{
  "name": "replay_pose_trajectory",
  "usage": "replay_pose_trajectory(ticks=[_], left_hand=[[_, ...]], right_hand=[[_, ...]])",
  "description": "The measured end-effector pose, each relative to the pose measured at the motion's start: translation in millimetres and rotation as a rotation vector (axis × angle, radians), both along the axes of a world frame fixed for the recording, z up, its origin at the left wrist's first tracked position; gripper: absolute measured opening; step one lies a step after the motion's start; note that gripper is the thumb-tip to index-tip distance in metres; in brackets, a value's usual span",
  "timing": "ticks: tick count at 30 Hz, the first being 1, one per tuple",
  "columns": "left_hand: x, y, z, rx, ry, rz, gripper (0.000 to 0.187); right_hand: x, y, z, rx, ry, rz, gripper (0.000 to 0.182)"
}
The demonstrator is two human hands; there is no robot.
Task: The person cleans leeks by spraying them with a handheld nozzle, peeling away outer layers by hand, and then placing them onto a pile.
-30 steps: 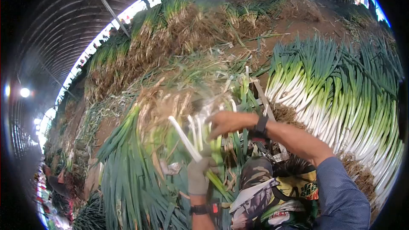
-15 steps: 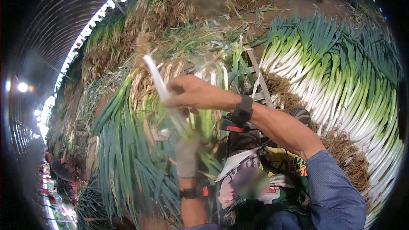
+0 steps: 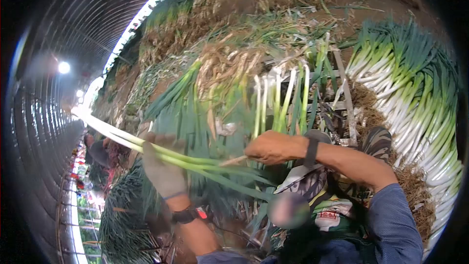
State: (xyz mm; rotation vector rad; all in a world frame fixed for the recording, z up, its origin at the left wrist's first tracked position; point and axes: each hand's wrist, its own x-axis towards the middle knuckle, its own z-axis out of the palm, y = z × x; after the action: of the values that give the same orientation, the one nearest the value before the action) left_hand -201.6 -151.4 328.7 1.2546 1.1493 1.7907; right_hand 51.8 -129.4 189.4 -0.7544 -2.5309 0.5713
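Note:
Two long green onion stalks (image 3: pixel 116 134), white at the far end and green toward me, slant across the view. My left hand (image 3: pixel 165 168), in a pale glove, is closed around their middle. Near their leafy end my right hand (image 3: pixel 274 147) is bare and closed, pinching a thin brownish strip (image 3: pixel 233 161) of dry leaf. Beneath the stalks lie untrimmed green onions (image 3: pixel 190 88) with brown roots. Several cleaned green onions (image 3: pixel 278 100) lie side by side just beyond my right hand.
A big row of cleaned white-stemmed onions (image 3: pixel 405 88) spreads on the right, with cut roots (image 3: pixel 413 188) along its near side. A metal frame (image 3: pixel 345 93) stands beside my shoe (image 3: pixel 377 142). Another person (image 3: pixel 100 152) is at far left, under the curved tunnel roof (image 3: pixel 49 83).
The stalks have swung from steep to nearly level, their white end now far left. My right hand has moved down and right to the leafy end; my left hand has moved left and up.

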Motion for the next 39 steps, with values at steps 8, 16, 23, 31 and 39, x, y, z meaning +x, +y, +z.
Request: replay_pose_trajectory(ticks=[8,16,23,31,39], left_hand=[[-159,-59,66,0.057,0.548,0.406,0.039],[-322,-178,86,-0.638,0.734,0.819,0.04],[-429,-325,-126,-1.168,1.127,0.98,0.046],[-321,-244,-222,-1.157,0.925,1.094,0.038],[-159,-126,-161,-0.25,0.752,0.707,0.03]], right_hand=[[116,38,-43,0.107,-0.208,-0.485,0.01],[191,67,-56,-0.018,-0.095,-0.838,0.018],[212,79,-61,-0.064,-0.051,-0.891,0.019],[227,88,-29,-0.35,0.37,-1.143,0.023],[225,122,-1,-0.269,0.967,-1.011,0.049]])
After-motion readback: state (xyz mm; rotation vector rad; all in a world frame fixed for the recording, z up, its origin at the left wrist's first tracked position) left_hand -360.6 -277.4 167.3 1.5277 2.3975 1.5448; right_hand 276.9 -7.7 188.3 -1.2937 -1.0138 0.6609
